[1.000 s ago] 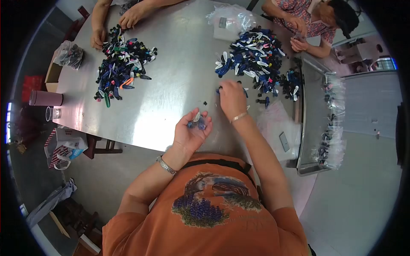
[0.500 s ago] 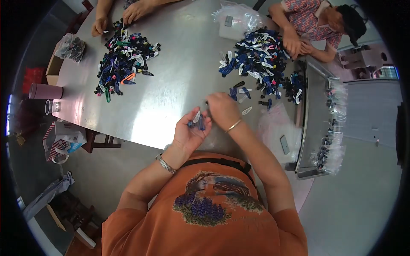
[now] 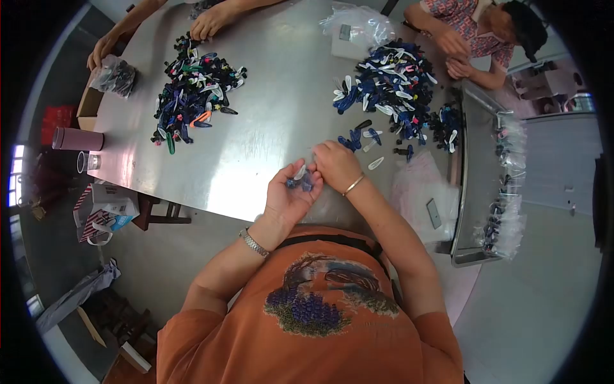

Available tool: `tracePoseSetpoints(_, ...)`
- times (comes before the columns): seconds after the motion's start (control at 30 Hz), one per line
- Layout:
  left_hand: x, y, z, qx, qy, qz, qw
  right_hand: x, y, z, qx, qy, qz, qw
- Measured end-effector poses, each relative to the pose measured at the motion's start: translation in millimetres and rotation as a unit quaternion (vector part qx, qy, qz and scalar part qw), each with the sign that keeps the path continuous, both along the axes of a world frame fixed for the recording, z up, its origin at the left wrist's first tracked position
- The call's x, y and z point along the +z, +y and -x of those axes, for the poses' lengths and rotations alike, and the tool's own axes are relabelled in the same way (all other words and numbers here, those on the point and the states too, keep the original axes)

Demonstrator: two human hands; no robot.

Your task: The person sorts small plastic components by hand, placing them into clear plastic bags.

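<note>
My left hand (image 3: 285,197) is palm up with its fingers curled around a few hair clips, one white clip (image 3: 300,173) and some dark blue ones (image 3: 306,184). Against its fingertips, my right hand (image 3: 337,167) is closed in a pinch; what lies between its fingers is hidden. Just beyond the right hand are several loose clips, among them dark blue clips (image 3: 350,139) and a lone white clip (image 3: 376,163). A big pile of mixed hair clips (image 3: 393,80) lies further back on the metal table (image 3: 268,77).
Another clip pile (image 3: 198,89) lies at left, by a co-worker's hand (image 3: 211,22) and a filled plastic bag (image 3: 115,78). A second co-worker's hands (image 3: 455,54) are at right. Clear bags (image 3: 416,192), a phone (image 3: 433,213) and a metal tray (image 3: 459,211) with bagged clips sit nearby.
My right hand has come in against my left fingertips. At left, a co-worker's hand has gone from the pile to the plastic bag. The co-worker at right has raised one hand.
</note>
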State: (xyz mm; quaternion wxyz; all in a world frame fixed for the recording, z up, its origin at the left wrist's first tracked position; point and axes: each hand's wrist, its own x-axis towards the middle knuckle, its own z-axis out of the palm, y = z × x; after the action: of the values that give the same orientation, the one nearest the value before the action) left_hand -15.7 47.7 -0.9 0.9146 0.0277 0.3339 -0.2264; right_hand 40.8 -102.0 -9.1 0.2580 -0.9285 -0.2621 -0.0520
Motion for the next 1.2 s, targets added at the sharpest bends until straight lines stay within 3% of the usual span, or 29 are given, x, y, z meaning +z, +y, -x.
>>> tracePoseSetpoints(0.13,4.9,-0.1,0.0,0.018,0.028,0.004,0.999,7.1,-6.1,19.8,-0.055,-0.038,-0.098,0.993)
tracePoseSetpoints(0.2,4.7,-0.2,-0.4,0.023,0.025,0.007,0.999,32.2,-8.0,40.6,-0.169,0.059,-0.264,0.948)
tracePoseSetpoints(0.33,-2.7,-1.5,1.1,0.012,-0.026,0.007,1.0,67.0,-15.4,70.7,-0.063,-0.019,-0.269,0.961)
tracePoseSetpoints(0.4,-3.2,-6.2,1.3,0.006,-0.024,0.009,1.0,76.0,-18.6,74.0,0.067,-0.084,-0.14,0.984)
tracePoseSetpoints(0.5,-0.3,-8.9,2.3,-0.011,-0.037,0.005,0.999,74.4,-14.8,70.8,0.061,-0.126,-0.087,0.986)
tracePoseSetpoints(0.63,5.8,-10.0,2.9,-0.014,-0.01,-0.019,1.0,68.7,-17.7,71.4,-0.007,-0.113,-0.146,0.983)
tracePoseSetpoints(0.7,4.1,-11.5,3.8,-0.013,-0.03,-0.011,0.999,70.4,-18.7,77.7,-0.144,0.083,-0.19,0.968)
tracePoseSetpoints(0.73,4.3,-12.7,4.2,-0.013,-0.049,-0.004,0.999,61.8,-20.2,80.9,-0.146,0.081,-0.19,0.967)
tracePoseSetpoints(0.8,8.9,-10.6,8.6,-0.04,-0.054,-0.005,0.998,39.2,-27.5,85.3,-0.142,0.24,-0.328,0.903)
tracePoseSetpoints(0.87,2.9,-11.9,4.8,-0.106,-0.091,-0.034,0.99,55.1,-32.1,88.8,-0.17,0.22,-0.258,0.925)
tracePoseSetpoints(0.93,-2.2,-11.5,6.4,-0.119,-0.128,-0.057,0.983,72.8,-32.3,92.8,-0.198,0.186,-0.304,0.913)
tracePoseSetpoints(1.0,-11.4,-7.5,3.0,-0.158,-0.107,-0.009,0.982,67.5,-42.2,93.3,-0.174,0.147,-0.243,0.943)
tracePoseSetpoints(1.03,7.0,-10.6,7.6,-0.157,-0.109,-0.07,0.979,62.1,-46.0,91.5,-0.142,0.121,-0.175,0.967)
tracePoseSetpoints(1.07,-14.4,-4.6,7.3,-0.167,-0.125,-0.065,0.976,69.0,-49.2,90.4,-0.12,0.127,-0.151,0.973)
tracePoseSetpoints(1.2,14.7,-13.1,5.0,-0.193,-0.138,-0.05,0.97,92.5,-52.4,86.8,-0.102,0.087,-0.217,0.967)
